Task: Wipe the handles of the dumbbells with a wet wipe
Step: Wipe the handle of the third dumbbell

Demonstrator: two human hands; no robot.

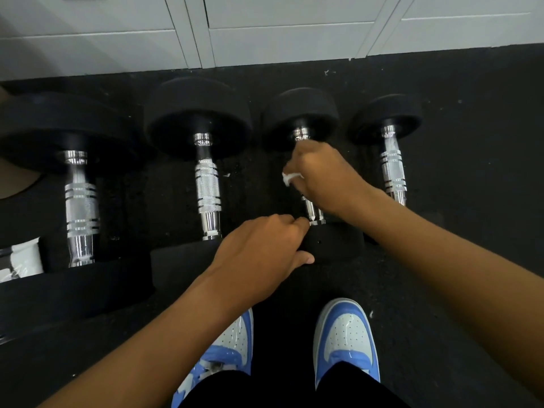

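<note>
Several black dumbbells with chrome handles lie side by side on the dark floor. My right hand is wrapped around the handle of the third dumbbell, pressing a white wet wipe against it; most of that handle is hidden under the hand. My left hand rests on the near black head of the same dumbbell, fingers closed over its edge. The handles of the far left dumbbell, the second dumbbell and the far right dumbbell lie bare.
White lockers line the wall just behind the dumbbells. A white packet lies at the left edge beside the largest dumbbell. My blue and white shoes stand on the rubber floor right below the hands.
</note>
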